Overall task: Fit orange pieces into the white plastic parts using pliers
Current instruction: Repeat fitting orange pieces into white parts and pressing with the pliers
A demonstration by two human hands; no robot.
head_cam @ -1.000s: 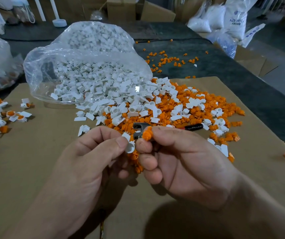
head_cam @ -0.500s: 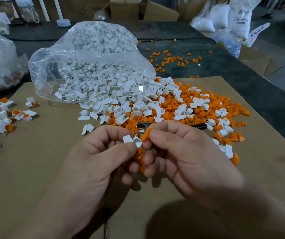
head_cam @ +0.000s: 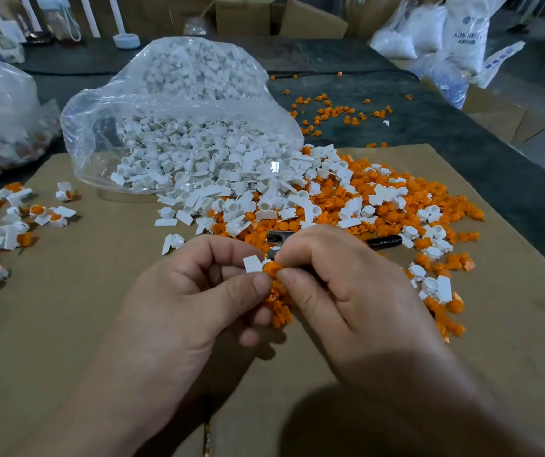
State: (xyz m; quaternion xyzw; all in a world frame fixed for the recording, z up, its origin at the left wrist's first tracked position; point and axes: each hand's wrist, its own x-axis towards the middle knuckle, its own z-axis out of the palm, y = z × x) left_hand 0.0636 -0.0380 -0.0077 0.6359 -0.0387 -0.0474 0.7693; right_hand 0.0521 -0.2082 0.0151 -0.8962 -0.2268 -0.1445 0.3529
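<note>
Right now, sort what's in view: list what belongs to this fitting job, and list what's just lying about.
Job: small white plastic part pinched by left hand; small orange plastic piece pinched by right hand; black-handled metal pliers; clear plastic bag of white parts.
Lying about: brown cardboard boxes; white printed sack.
</note>
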